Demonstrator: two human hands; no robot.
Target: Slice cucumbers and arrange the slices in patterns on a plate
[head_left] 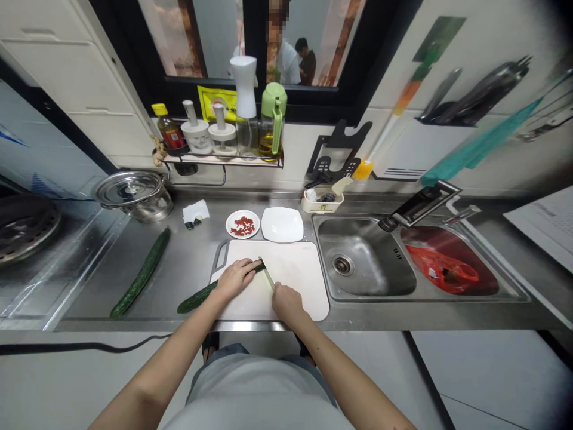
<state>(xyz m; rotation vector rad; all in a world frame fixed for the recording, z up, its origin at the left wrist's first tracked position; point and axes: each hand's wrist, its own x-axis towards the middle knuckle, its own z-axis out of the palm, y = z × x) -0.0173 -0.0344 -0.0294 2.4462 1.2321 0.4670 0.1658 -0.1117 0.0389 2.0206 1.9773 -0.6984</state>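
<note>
My left hand is closed over a dark green cucumber, which lies slantwise over the left part of a white cutting board. The cucumber's middle is hidden beneath my fingers. In my right hand is the handle of a knife, its blade at the cucumber's right end. Whether the blade has gone into the flesh is too small to tell. A second, whole cucumber rests on the steel counter to the left. Behind the board stand a small plate of red pieces and a white square plate.
A lidded steel pot and a white tissue with cucumber ends sit at the back left. To the right is a double sink with a red bag. Bottles and jars line a wall rack.
</note>
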